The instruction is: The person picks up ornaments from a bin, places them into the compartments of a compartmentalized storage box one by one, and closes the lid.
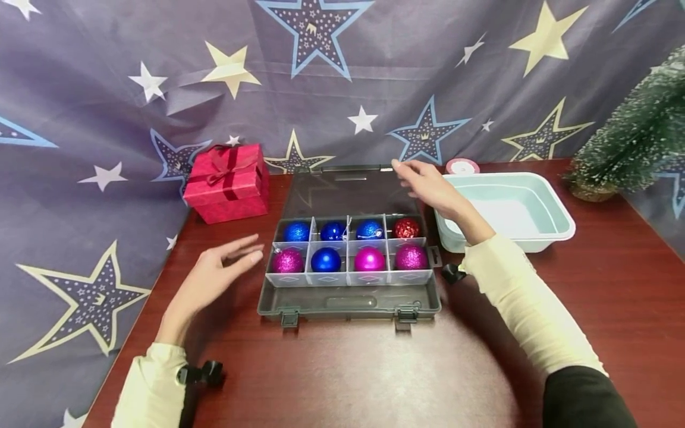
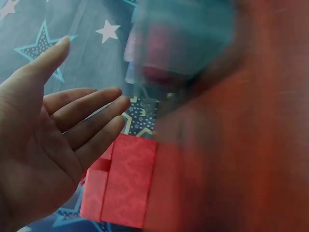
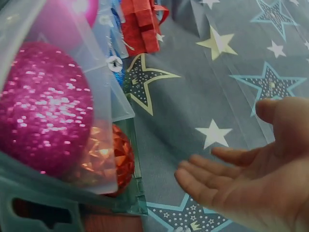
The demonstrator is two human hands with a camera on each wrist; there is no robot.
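A dark translucent plastic case (image 1: 350,306) lies on the table with its lid (image 1: 353,193) raised at the back. White dividers split part of it into two rows, each compartment holding a ball ornament: blue ones such as the shiny blue ball (image 1: 326,260), pink ones such as the glitter pink ball (image 3: 48,108), and a red faceted ball (image 1: 406,227). My left hand (image 1: 214,270) hovers left of the case, fingers extended, holding nothing. Over the lid's right side my right hand (image 1: 428,184) is held with relaxed fingers, also with nothing in it.
At the back left sits a red gift box (image 1: 230,184) with a dark ribbon bow. A pale mint basin (image 1: 535,238) stands right of the case, a ribbon spool (image 1: 462,167) behind it. A small frosted tree (image 1: 631,137) is at the far right, before a star-patterned cloth (image 1: 342,107).
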